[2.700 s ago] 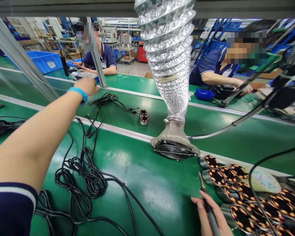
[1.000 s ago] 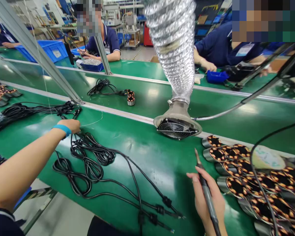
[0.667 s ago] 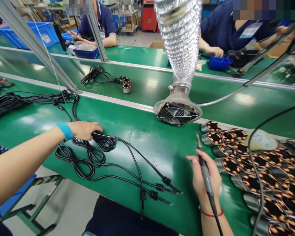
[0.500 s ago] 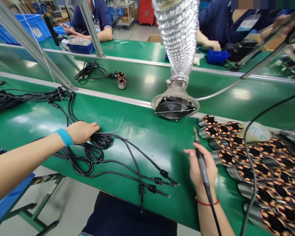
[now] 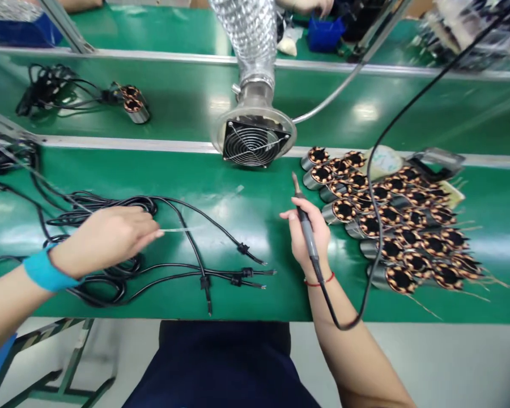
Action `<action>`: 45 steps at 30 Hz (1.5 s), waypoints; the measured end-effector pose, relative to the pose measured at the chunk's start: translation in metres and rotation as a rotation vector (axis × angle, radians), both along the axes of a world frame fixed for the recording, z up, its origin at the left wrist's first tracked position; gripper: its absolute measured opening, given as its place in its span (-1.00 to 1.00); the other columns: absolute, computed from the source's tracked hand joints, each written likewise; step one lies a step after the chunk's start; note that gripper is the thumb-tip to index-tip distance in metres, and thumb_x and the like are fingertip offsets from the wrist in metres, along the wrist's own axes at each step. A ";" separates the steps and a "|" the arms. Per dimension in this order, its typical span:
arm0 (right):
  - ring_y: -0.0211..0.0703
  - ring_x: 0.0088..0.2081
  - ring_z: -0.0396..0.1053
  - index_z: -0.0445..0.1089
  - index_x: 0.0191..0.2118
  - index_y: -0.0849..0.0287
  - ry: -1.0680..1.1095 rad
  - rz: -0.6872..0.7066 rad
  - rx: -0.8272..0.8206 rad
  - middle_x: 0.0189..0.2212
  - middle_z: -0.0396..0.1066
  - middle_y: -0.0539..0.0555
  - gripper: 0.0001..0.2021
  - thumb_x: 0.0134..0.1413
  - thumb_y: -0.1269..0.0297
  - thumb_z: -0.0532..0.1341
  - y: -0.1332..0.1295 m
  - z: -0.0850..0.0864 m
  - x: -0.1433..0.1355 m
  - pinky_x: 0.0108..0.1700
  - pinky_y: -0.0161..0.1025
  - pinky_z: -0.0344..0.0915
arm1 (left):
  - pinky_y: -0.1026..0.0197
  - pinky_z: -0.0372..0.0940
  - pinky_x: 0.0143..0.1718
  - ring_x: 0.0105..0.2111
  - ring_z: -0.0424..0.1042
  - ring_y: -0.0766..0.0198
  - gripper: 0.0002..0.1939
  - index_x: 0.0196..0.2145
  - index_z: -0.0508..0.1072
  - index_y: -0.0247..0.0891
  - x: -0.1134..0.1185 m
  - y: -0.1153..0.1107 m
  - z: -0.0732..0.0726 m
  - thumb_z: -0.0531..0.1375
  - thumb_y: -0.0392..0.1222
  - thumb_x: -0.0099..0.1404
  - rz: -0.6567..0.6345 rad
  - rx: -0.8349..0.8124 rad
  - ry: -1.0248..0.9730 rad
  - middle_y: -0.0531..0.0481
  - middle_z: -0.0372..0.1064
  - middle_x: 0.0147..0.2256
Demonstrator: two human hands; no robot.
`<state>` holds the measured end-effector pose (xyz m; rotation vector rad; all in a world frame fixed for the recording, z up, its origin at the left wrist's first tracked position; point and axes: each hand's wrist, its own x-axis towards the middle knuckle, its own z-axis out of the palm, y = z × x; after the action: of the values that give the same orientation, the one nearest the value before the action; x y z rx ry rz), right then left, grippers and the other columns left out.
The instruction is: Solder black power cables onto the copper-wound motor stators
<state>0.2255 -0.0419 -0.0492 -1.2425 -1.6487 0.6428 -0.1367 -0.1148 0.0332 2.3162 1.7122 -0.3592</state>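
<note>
My left hand (image 5: 114, 232), with a blue band at the wrist, pinches a thin length of solder wire (image 5: 176, 230) that sticks out to the right. Under and around that hand lie coiled black cables (image 5: 147, 202), their stripped ends and black strain reliefs (image 5: 243, 248) pointing right. In my right hand (image 5: 297, 242) is a soldering iron (image 5: 307, 235), gripped like a pen with its tip pointing up and away. To the right of it stand rows of motor stators (image 5: 369, 225) with copper windings.
A fume extractor fan (image 5: 253, 144) hangs over the bench centre. The iron's black cord (image 5: 376, 198) loops across the stators. Beyond a metal rail (image 5: 161, 144) lies a wired stator (image 5: 136, 110). Another person's hand (image 5: 312, 5) is at the far bench.
The view has tilted down and shifted right. My left hand has turned, and the solder wire now points out from its fingertips. My right hand still holds the soldering iron.
</note>
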 end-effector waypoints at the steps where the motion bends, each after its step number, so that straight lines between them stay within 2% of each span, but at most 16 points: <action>1: -0.18 -0.31 0.48 0.34 0.00 0.11 0.006 0.001 -0.003 -0.37 0.50 0.01 -0.74 0.20 0.27 0.12 0.000 0.000 0.000 -0.15 -0.16 0.41 | -0.06 0.21 -0.16 -0.27 0.35 0.01 -0.55 -0.41 0.49 -0.10 0.017 -0.001 -0.002 -0.11 0.06 0.35 -0.100 -0.015 -0.004 -0.13 0.41 -0.38; 4: -0.21 -0.32 0.47 0.34 -0.01 0.10 0.028 0.003 0.001 -0.37 0.50 0.00 -0.75 0.20 0.30 0.13 0.000 0.001 0.000 -0.17 -0.20 0.42 | -0.07 0.21 -0.28 -0.36 0.33 0.04 -0.65 -0.37 0.49 -0.06 0.067 -0.009 -0.011 -0.08 -0.19 0.34 -0.335 -0.049 -0.037 -0.18 0.38 -0.42; 7: -0.21 -0.31 0.47 0.35 -0.01 0.10 0.041 -0.004 0.001 -0.37 0.51 0.00 -0.75 0.19 0.32 0.13 -0.001 0.002 0.000 -0.13 -0.18 0.42 | -0.01 0.26 -0.33 -0.39 0.35 0.07 -0.68 -0.33 0.47 -0.07 0.106 -0.019 -0.020 -0.07 -0.26 0.35 -0.443 -0.085 -0.177 -0.17 0.39 -0.41; 9: -0.21 -0.30 0.48 0.35 -0.01 0.10 0.037 -0.003 0.005 -0.34 0.51 0.01 -0.75 0.20 0.31 0.12 -0.002 0.003 0.002 -0.11 -0.18 0.43 | 0.04 0.29 -0.36 -0.41 0.37 0.11 -0.69 -0.27 0.46 -0.08 0.118 -0.023 -0.024 -0.08 -0.25 0.35 -0.480 -0.096 -0.263 -0.15 0.39 -0.40; 13: -0.20 -0.27 0.50 0.29 0.08 0.07 -0.045 -0.022 0.074 -0.26 0.53 0.02 -0.70 0.26 0.27 0.09 -0.004 0.003 0.013 -0.09 -0.17 0.44 | 0.11 0.31 -0.45 -0.46 0.40 0.18 -0.63 -0.12 0.44 -0.08 0.104 -0.028 -0.026 -0.07 -0.32 0.28 -0.431 -0.067 -0.297 -0.15 0.40 -0.29; 16: -0.25 -0.30 0.49 0.20 0.17 0.07 -0.123 -0.041 0.144 -0.17 0.51 0.04 -0.65 0.31 0.31 0.00 -0.001 0.004 0.028 -0.14 -0.21 0.45 | 0.14 0.31 -0.47 -0.45 0.45 0.21 -0.59 0.01 0.40 -0.10 0.082 -0.034 -0.030 -0.06 -0.28 0.28 -0.376 -0.019 -0.280 -0.19 0.35 -0.04; 18: -0.22 -0.25 0.48 0.24 0.14 0.10 -0.236 -0.078 0.190 -0.10 0.48 0.08 -0.66 0.31 0.34 -0.03 0.003 0.006 0.037 -0.12 -0.19 0.43 | 0.17 0.32 -0.43 -0.40 0.48 0.23 -0.60 0.03 0.39 -0.10 0.075 -0.038 -0.034 -0.07 -0.26 0.34 -0.345 -0.037 -0.265 -0.16 0.29 0.07; 22: -0.05 -0.14 0.40 0.28 0.10 0.20 -0.614 -0.131 0.210 -0.10 0.44 0.17 -0.67 0.25 0.38 0.03 0.012 0.017 0.049 -0.06 -0.10 0.36 | 0.21 0.29 -0.31 -0.29 0.48 0.21 -0.69 -0.11 0.44 -0.12 0.076 -0.034 -0.036 -0.09 -0.18 0.43 -0.348 -0.130 -0.273 -0.05 0.41 -0.10; 25: 0.02 -0.11 0.33 0.26 0.11 0.22 -0.897 -0.086 0.163 -0.09 0.41 0.22 -0.67 0.25 0.38 0.04 0.013 0.030 0.056 -0.08 -0.10 0.30 | 0.23 0.24 -0.26 -0.25 0.43 0.22 -0.74 -0.22 0.42 -0.12 0.079 -0.019 -0.028 -0.04 -0.07 0.42 -0.339 -0.222 -0.344 0.01 0.41 -0.23; 28: 0.03 -0.08 0.28 0.26 0.10 0.20 -1.079 -0.108 0.098 -0.13 0.39 0.21 -0.69 0.27 0.37 0.04 0.009 0.041 0.065 -0.07 -0.12 0.21 | 0.26 0.21 -0.25 -0.26 0.40 0.26 -0.76 -0.23 0.38 -0.15 0.088 0.000 -0.021 -0.02 -0.03 0.41 -0.270 -0.269 -0.412 0.03 0.37 -0.25; 30: 0.02 -0.10 0.28 0.27 0.09 0.21 -1.130 -0.129 0.081 -0.17 0.39 0.21 -0.70 0.28 0.38 0.04 0.006 0.045 0.072 -0.07 -0.13 0.17 | 0.24 0.21 -0.25 -0.26 0.39 0.24 -0.77 -0.23 0.36 -0.17 0.097 0.010 -0.022 -0.02 -0.05 0.41 -0.252 -0.244 -0.417 0.01 0.35 -0.23; 34: -0.01 -0.19 0.30 0.33 0.00 0.21 -1.181 -0.100 0.071 -0.30 0.41 0.17 -0.77 0.27 0.36 0.06 0.005 0.046 0.086 -0.06 -0.13 0.11 | 0.16 0.22 -0.25 -0.24 0.38 0.16 -0.83 -0.23 0.35 -0.21 0.117 0.023 -0.035 -0.02 -0.19 0.38 -0.290 -0.133 -0.353 -0.07 0.30 -0.15; 36: -0.03 -0.20 0.30 0.33 -0.03 0.19 -1.189 -0.074 0.061 -0.32 0.41 0.15 -0.79 0.26 0.34 0.08 0.006 0.046 0.090 -0.06 -0.14 0.09 | 0.12 0.24 -0.23 -0.23 0.39 0.13 -0.82 -0.13 0.33 -0.21 0.122 0.027 -0.041 0.00 -0.21 0.34 -0.288 -0.106 -0.349 -0.10 0.27 -0.09; 38: -0.03 -0.20 0.30 0.32 -0.03 0.19 -1.184 -0.065 0.049 -0.32 0.41 0.14 -0.79 0.24 0.32 0.11 0.008 0.048 0.090 -0.06 -0.15 0.09 | 0.10 0.27 -0.19 -0.21 0.40 0.12 -0.69 0.02 0.27 -0.20 0.122 0.030 -0.045 0.04 -0.18 0.32 -0.254 -0.094 -0.384 -0.14 0.22 0.00; 41: -0.01 -0.20 0.31 0.33 -0.06 0.20 -1.160 -0.061 0.031 -0.31 0.42 0.16 -0.79 0.21 0.31 0.16 0.010 0.052 0.082 -0.10 -0.14 0.11 | 0.09 0.28 -0.10 -0.15 0.40 0.11 -0.57 0.12 0.22 -0.19 0.121 0.035 -0.050 0.07 -0.15 0.31 -0.211 -0.116 -0.415 -0.17 0.18 0.07; 45: -0.01 -0.27 0.37 0.34 -0.09 0.21 -1.085 -0.024 0.013 -0.37 0.43 0.15 -0.80 0.21 0.26 0.16 0.008 0.056 0.054 -0.20 -0.16 0.17 | 0.05 0.27 -0.07 -0.09 0.39 0.03 -0.69 -0.03 0.37 -0.22 0.126 0.038 -0.054 0.00 -0.12 0.35 -0.224 -0.159 -0.398 -0.18 0.29 -0.01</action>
<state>0.2791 -0.0342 0.0065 -1.7371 -2.4639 -0.1412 -0.0108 -0.0765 -0.0209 2.2764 1.2007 -0.0607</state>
